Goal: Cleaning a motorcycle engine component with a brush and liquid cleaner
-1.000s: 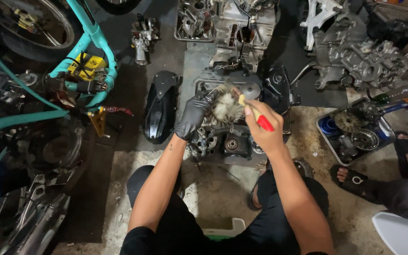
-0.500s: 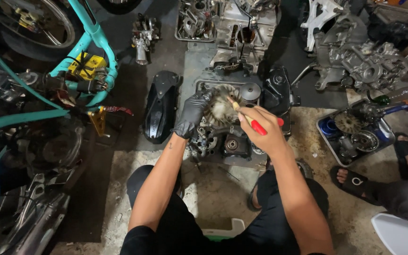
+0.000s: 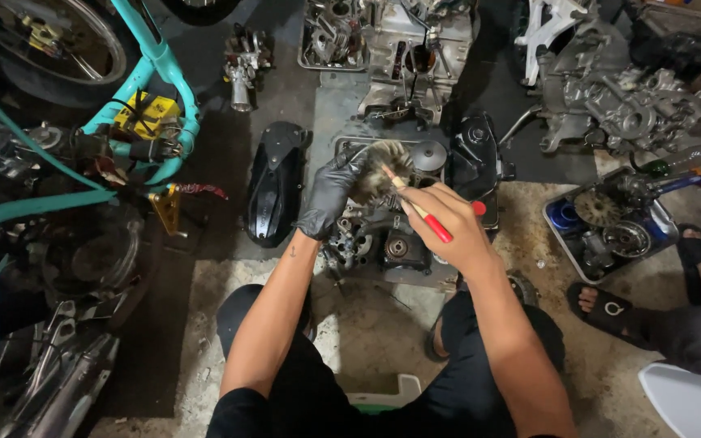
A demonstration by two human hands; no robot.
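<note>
Mid-scrub: gloved left hand (image 3: 330, 195) gripped the round finned part (image 3: 379, 172) above the engine case (image 3: 383, 239) on the floor, right hand (image 3: 448, 231) pinching the red-handled brush (image 3: 415, 207). I'd guess rotating it came next.

Your floor (image 3: 383, 324), stained concrete, is carrying an engine case (image 3: 383, 235) directly before you, a black cover (image 3: 276, 182) lying just left of it, a parts tray (image 3: 610, 223) sitting at right, and further engines (image 3: 415, 57) resting beyond.
</note>
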